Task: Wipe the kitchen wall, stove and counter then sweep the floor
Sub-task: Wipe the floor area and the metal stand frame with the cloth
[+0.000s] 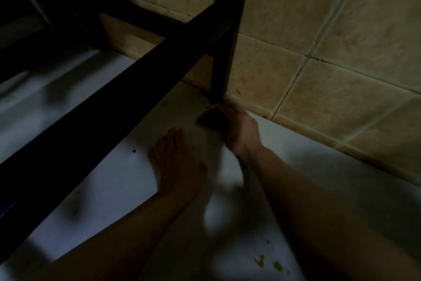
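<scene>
The left hand [176, 162] lies flat on the white counter [109, 180], palm down, its fingers straight and close together, pointing away from the person toward the corner; the forearm runs back down to the lower left edge of the view. The right hand [238, 124] reaches further in, wrist bent, its fingers curled round a dark wad [210, 118] (a cloth or sponge, too dim and blurred to tell which) and pressing it to the counter right at the foot of the black frame leg [224, 62], where the counter meets the tiled wall [330, 37]. The right forearm stretches long and straight from the lower right. The counter surface is smooth and pale, faintly glossy, with a few small dark specks near the left hand and some green scraps [259, 260] near the bottom edge. The wall is of square beige tiles, mottled, with light grout lines that look grimy along the base seam. The frame is of dark, square-section bars: one upright leg and a long crossbar [127, 101] running diagonally over the counter to the lower left.
</scene>
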Demonstrator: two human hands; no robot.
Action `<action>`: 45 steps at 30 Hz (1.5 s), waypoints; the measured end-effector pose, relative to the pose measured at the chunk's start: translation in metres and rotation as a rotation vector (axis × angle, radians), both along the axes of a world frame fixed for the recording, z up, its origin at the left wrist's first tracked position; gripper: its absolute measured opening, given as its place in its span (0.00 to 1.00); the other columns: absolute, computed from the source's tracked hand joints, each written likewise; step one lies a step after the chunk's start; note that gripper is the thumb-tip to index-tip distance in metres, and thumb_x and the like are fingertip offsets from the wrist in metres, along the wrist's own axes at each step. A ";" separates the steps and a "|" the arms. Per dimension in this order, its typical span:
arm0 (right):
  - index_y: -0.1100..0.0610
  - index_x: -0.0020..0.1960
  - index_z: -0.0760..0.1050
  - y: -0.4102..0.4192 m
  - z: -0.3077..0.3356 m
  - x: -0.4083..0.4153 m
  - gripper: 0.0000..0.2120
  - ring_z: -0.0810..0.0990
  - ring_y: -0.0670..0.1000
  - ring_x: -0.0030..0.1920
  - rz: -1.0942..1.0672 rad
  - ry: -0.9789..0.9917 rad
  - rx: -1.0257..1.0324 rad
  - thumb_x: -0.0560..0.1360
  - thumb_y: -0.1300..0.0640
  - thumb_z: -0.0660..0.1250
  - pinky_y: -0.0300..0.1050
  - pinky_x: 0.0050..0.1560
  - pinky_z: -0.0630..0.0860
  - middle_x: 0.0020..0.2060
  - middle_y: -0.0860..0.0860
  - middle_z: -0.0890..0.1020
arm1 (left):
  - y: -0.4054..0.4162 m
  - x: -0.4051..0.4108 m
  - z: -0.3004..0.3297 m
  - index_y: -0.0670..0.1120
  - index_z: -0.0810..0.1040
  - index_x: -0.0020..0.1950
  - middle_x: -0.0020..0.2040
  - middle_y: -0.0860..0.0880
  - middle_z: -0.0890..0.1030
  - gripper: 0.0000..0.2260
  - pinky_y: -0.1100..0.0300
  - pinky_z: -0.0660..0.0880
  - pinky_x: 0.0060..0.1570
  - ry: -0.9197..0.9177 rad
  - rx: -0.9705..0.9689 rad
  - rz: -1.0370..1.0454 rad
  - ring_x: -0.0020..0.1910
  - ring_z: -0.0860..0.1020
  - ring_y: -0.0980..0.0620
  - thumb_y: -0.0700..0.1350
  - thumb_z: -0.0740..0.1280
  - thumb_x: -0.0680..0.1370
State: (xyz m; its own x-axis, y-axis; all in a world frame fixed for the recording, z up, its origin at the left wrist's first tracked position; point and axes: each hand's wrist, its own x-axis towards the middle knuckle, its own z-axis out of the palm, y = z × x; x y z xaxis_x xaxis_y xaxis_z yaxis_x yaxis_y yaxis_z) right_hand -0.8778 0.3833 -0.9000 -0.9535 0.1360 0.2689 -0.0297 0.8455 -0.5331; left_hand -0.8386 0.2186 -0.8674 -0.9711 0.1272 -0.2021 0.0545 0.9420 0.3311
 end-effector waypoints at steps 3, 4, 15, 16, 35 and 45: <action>0.62 0.63 0.76 -0.025 -0.004 0.030 0.18 0.75 0.59 0.63 0.204 0.053 -0.045 0.73 0.63 0.68 0.56 0.65 0.72 0.63 0.60 0.76 | -0.007 0.000 0.006 0.45 0.42 0.77 0.77 0.46 0.49 0.39 0.48 0.43 0.72 0.014 0.035 0.050 0.75 0.47 0.45 0.50 0.65 0.76; 0.62 0.63 0.75 -0.022 -0.004 0.035 0.19 0.74 0.59 0.65 0.277 0.038 -0.029 0.72 0.65 0.68 0.55 0.67 0.69 0.64 0.60 0.76 | -0.010 0.002 0.006 0.45 0.43 0.77 0.77 0.46 0.50 0.39 0.49 0.44 0.73 0.010 0.051 0.069 0.75 0.48 0.45 0.50 0.66 0.76; 0.59 0.63 0.77 -0.082 -0.004 0.052 0.20 0.74 0.60 0.65 0.322 -0.063 -0.010 0.72 0.58 0.70 0.59 0.65 0.71 0.65 0.58 0.75 | -0.040 0.028 0.001 0.43 0.59 0.74 0.69 0.41 0.67 0.30 0.48 0.56 0.67 0.108 0.051 0.184 0.67 0.64 0.42 0.51 0.65 0.76; 0.59 0.63 0.77 -0.082 -0.003 0.057 0.19 0.73 0.59 0.66 0.365 -0.075 -0.004 0.72 0.61 0.69 0.58 0.66 0.70 0.66 0.57 0.74 | -0.043 0.031 0.002 0.43 0.61 0.73 0.68 0.42 0.69 0.29 0.47 0.58 0.66 0.127 0.036 0.173 0.66 0.65 0.42 0.52 0.65 0.76; 0.53 0.75 0.59 -0.115 0.018 0.018 0.25 0.57 0.56 0.74 -0.018 -0.236 -0.022 0.79 0.60 0.58 0.51 0.73 0.56 0.76 0.51 0.54 | -0.057 0.040 -0.003 0.41 0.61 0.72 0.69 0.40 0.67 0.26 0.43 0.59 0.68 0.130 0.051 0.375 0.67 0.65 0.40 0.53 0.51 0.77; 0.56 0.71 0.67 -0.106 0.020 0.040 0.24 0.62 0.53 0.73 0.576 -0.272 0.088 0.77 0.68 0.61 0.46 0.74 0.57 0.72 0.53 0.66 | -0.072 0.039 0.012 0.42 0.56 0.75 0.73 0.41 0.62 0.28 0.47 0.55 0.70 0.042 0.053 0.422 0.71 0.59 0.42 0.48 0.60 0.78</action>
State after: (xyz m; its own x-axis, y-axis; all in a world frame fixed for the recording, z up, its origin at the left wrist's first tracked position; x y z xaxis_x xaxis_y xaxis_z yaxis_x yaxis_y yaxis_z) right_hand -0.8381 0.2772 -0.8796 -0.9031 -0.4294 -0.0060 -0.3654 0.7755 -0.5148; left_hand -0.7998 0.1467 -0.8553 -0.9473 -0.2741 -0.1655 -0.3180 0.8663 0.3853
